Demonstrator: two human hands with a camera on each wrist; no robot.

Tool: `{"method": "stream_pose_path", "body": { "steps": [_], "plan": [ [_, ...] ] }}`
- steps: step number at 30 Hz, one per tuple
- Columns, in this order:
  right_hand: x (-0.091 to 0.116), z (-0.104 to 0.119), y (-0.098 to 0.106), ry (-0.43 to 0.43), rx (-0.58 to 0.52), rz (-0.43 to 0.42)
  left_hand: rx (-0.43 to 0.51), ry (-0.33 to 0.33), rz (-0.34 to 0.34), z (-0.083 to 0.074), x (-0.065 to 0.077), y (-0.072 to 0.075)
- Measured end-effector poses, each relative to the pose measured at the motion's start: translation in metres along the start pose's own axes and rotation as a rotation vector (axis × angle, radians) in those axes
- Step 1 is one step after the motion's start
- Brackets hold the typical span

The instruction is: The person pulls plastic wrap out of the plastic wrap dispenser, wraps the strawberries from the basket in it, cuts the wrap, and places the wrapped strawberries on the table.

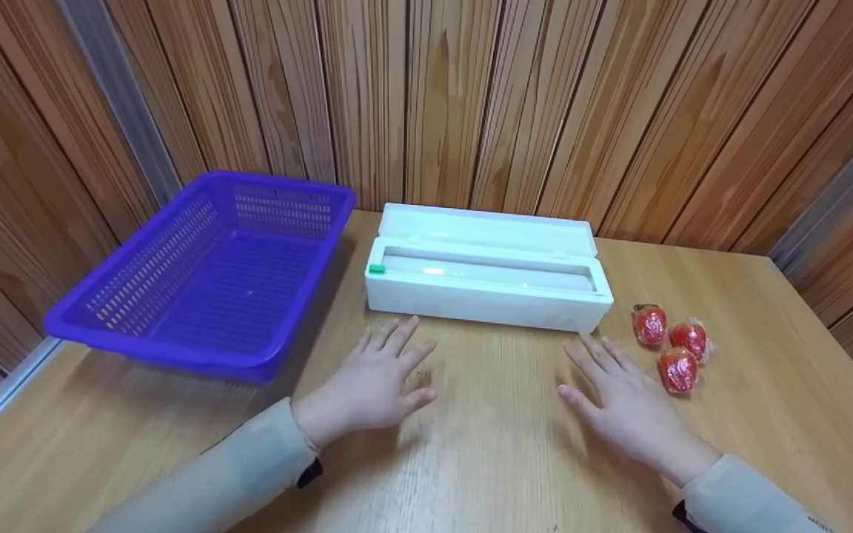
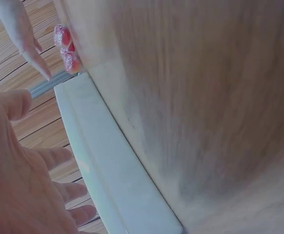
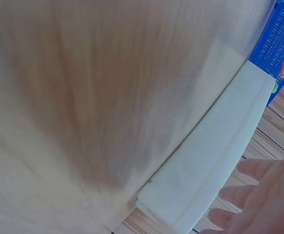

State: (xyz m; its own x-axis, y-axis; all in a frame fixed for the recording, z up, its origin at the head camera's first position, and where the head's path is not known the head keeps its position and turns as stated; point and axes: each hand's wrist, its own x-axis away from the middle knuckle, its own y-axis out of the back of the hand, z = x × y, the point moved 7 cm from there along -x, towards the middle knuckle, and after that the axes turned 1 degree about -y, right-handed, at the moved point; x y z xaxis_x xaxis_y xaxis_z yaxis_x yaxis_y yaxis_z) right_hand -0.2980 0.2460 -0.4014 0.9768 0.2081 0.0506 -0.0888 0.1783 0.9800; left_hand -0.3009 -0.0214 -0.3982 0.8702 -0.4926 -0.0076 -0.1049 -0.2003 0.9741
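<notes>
Both hands hover over the table with fingers spread, holding nothing. My left hand (image 1: 371,385) is in front of the left end of a long white box (image 1: 486,296); my right hand (image 1: 630,403) is near its right end. The box's lid (image 1: 486,226) is tipped back, and a roll of clear film (image 1: 486,274) lies inside. A small green piece (image 1: 377,269) sits at the left of its rim. Just right of my right hand lie three red fruits wrapped in clear film (image 1: 650,326), (image 1: 689,338), (image 1: 678,370). In the left wrist view the wrapped fruits (image 2: 71,62) show beyond the box (image 2: 117,165).
A purple plastic basket (image 1: 315,296) with slotted sides stands on the table (image 1: 486,459) at the left, bare slotted floor showing. A wood-panelled wall (image 1: 441,96) rises directly behind the box. Metal strips run along the corners at both sides.
</notes>
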Motion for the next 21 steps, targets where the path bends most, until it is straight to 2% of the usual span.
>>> {"method": "stream_pose_path", "body": {
  "steps": [5, 10, 17, 21],
  "plan": [
    [-0.002, 0.001, -0.002, -0.001, -0.021, 0.013, 0.031, -0.012, 0.003, -0.003, -0.002, -0.002],
    [-0.004, -0.002, -0.003, -0.033, -0.056, 0.065, 0.038, -0.013, -0.003, -0.004, -0.006, -0.003],
    [-0.005, -0.004, -0.005, -0.031, -0.071, 0.077, 0.017, 0.024, 0.045, -0.002, -0.011, -0.008],
    [-0.005, -0.005, -0.007, -0.024, -0.069, 0.081, 0.028, 0.015, 0.058, -0.005, -0.013, -0.010]
  ]
}}
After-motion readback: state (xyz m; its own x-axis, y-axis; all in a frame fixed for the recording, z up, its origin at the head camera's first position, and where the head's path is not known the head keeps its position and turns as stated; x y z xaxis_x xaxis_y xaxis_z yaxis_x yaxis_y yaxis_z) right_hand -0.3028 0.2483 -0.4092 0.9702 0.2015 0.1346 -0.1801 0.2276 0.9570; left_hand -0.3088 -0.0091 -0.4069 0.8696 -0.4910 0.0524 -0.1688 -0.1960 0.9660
